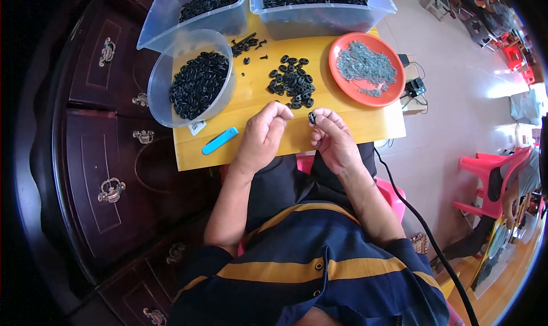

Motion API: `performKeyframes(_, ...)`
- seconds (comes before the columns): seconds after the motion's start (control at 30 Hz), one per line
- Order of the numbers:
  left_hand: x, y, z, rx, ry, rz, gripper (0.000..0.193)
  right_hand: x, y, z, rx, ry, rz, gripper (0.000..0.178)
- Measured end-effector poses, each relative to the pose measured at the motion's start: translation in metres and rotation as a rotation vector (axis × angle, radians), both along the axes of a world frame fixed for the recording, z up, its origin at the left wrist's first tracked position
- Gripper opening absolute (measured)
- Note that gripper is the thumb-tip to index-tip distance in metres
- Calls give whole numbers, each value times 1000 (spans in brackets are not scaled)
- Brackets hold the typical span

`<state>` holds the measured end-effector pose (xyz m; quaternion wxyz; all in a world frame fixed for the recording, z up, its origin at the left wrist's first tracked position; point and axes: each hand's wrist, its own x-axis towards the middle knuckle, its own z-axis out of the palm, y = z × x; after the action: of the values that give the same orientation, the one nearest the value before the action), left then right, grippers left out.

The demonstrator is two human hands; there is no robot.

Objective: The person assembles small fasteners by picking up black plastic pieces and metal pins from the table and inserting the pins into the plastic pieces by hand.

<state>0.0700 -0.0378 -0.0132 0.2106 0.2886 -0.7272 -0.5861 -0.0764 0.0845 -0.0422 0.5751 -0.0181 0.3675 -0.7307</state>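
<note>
My right hand (338, 140) pinches a small black oval plastic piece (312, 118) between thumb and fingertips, above the table's near edge. Just to its left, my left hand (265, 133) is closed with thumb and fingers together; whatever it may hold is hidden. A gap separates the two hands. Beyond them lies a loose pile of similar black oval pieces (294, 79) with holes in them. At the right, an orange-red plate (335, 81) bears a heap of thin silvery metal pieces (365, 66). A blue folding-knife-like tool (220, 141) rests left of my left hand.
A round clear tub (157, 97) of black pieces stands at the left of the yellow table (257, 112). Two clear bins (149, 32) (325, 19) of black parts line the far side. Small black screws (245, 45) lie near the tub. Dark drawers (103, 172) flank the left; a black cable (422, 223) runs at right.
</note>
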Motion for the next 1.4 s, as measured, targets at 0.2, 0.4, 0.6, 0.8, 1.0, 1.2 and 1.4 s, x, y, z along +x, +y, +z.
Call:
performKeyframes(0.2,-1,1,4,8,47,-87,20,2,-3,-2,12,-24,3,14)
performKeyframes(0.4,2,1,6,72,118,-99,21,1,-4,-1,15,-114,25,13)
performKeyframes(0.6,-2,6,9,-78,100,14,17,1,-1,-4,2,-142,44,13)
performKeyframes(0.8,-4,7,5,-184,223,26,13,2,0,-9,-28,-207,70,15)
performKeyframes(1.0,-5,8,6,-222,216,71,7,5,-1,-8,-31,-188,73,16)
performKeyframes(1.2,-6,8,-1,-311,243,95,6,7,-1,-6,-29,-180,79,16)
performKeyframes(1.4,-5,7,2,-347,200,68,5,7,-1,-4,4,-165,65,14)
